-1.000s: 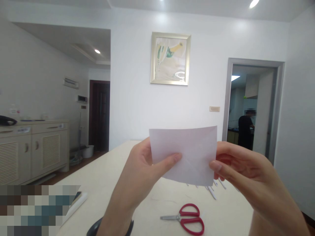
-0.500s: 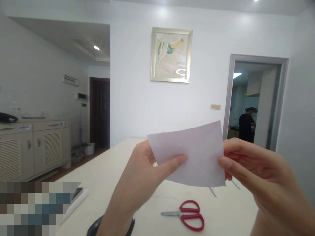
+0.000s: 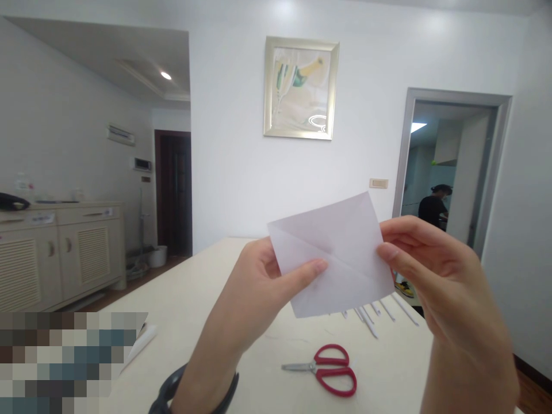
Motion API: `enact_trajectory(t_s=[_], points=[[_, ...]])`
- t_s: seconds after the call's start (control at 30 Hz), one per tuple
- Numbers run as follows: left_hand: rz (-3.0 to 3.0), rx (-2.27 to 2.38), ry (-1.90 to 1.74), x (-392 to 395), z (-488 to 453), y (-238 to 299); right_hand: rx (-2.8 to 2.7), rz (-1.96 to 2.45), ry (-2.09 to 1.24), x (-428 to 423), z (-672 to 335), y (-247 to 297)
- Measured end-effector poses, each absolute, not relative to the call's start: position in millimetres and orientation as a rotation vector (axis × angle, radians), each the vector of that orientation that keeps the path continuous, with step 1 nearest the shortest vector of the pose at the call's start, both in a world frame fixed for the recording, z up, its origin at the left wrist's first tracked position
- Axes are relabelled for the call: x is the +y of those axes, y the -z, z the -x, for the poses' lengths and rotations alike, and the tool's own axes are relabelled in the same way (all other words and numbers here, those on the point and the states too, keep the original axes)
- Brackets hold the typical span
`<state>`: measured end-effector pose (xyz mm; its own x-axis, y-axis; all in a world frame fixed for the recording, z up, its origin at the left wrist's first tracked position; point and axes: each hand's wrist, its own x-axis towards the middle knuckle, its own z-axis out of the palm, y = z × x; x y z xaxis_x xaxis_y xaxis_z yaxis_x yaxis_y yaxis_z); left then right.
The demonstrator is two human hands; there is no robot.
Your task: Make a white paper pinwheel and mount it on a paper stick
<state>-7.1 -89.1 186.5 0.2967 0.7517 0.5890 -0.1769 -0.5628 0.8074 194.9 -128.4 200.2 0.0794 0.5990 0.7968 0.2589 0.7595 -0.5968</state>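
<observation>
A white sheet of paper [image 3: 340, 241], roughly square with faint crease lines crossing it, is held up above the table. My left hand [image 3: 263, 282] grips its left side, thumb flat on the front and the other fingers behind. At the right edge, my right hand [image 3: 414, 253] pinches the paper between thumb and fingers; some of those fingertips are hidden. Below the paper, scissors [image 3: 332, 368] with red handles lie on the table, blades pointing left. Several thin white rolled sticks [image 3: 366, 322] lie behind and under the paper, partly covered by it.
The cream table [image 3: 207, 287] reaches toward the wall. A dark band [image 3: 166, 385] circles my left wrist. A blurred-out patch [image 3: 56, 362] covers the lower left, beside a white roll [image 3: 138, 345]. A person [image 3: 433, 207] stands in the doorway at right. A cabinet [image 3: 81, 247] stands left.
The paper has risen slightly and tilted, its right side turned up and inward, so its creases show more clearly. My right hand has moved up and left. More white sticks have come into view.
</observation>
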Motion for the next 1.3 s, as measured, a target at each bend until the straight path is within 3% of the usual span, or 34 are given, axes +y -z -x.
enact_trajectory(t_s=[0.47,0.77,1.3], points=[[-1.825,0.547,-1.378,-92,2,-187,-1.589,0.732,-0.542,-112,-181,-196],[-1.757,0.381,-1.378,-89,0,-190,-1.442,0.658,-0.268,-111,-172,-197],[-1.905,0.558,-1.329,-95,-1,-196,-1.353,0.628,-0.094,-108,-169,-192]])
